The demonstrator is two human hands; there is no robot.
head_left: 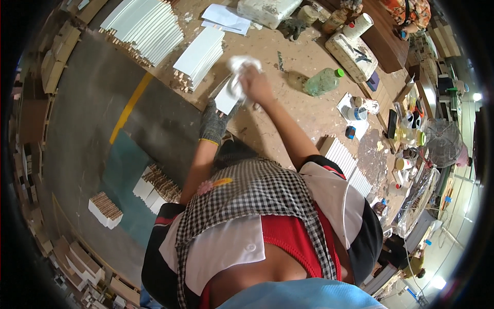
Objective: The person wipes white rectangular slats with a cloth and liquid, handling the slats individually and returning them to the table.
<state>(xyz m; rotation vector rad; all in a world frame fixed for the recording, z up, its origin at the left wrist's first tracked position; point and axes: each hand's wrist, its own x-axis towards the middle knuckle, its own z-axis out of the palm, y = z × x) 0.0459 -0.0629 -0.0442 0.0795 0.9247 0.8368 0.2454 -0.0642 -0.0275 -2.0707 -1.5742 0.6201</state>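
My left hand (213, 122), in a grey knit glove, is closed around the near end of a white-faced wooden board (224, 102). In my bare right hand (256, 85) is a bunched white cloth (237, 66), pressed onto the board's far part. The cloth and hand hide some of the board. Just beyond and to the left, a small stack of similar white boards (199, 55) lies on the worktable (278, 110), with a larger stack (141, 28) farther left.
A clear bottle with a green cap (321, 82) lies right of my right hand. A stained white canister (351, 55) stands at the far right, near another person's hand (410, 29). More white boards (349, 164) lie beside my right elbow. Board stacks (105, 210) sit on the floor at left.
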